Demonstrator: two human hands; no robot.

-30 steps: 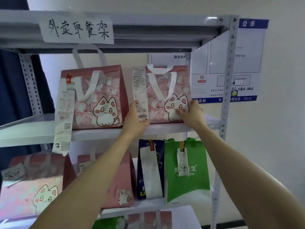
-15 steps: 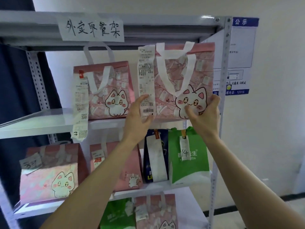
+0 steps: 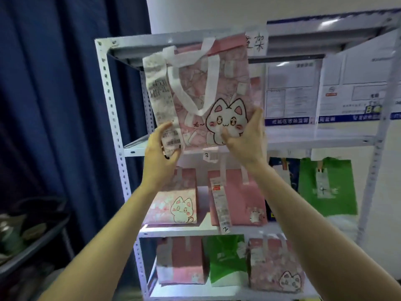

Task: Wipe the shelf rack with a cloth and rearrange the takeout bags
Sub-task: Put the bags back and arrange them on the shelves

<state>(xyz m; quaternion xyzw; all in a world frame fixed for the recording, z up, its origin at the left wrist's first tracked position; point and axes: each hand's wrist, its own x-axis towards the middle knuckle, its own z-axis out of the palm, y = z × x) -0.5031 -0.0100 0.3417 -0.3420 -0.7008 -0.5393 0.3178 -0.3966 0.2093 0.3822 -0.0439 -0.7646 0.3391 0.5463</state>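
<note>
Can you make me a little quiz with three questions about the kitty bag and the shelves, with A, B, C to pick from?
1. Where is the pink cat bag that has the long receipt?
A. lying on the floor
B. held up in front of the shelf rack
C. inside a drawer

2. What colour are the bag's handles?
A. white
B. black
C. red

3. How is the bag being held?
A. by one hand
B. by nobody
C. by both hands

Answers: 1 B, it is lifted off the shelves. 2 A, the straps are white. 3 C, the left hand and the right hand grip its lower corners.
</note>
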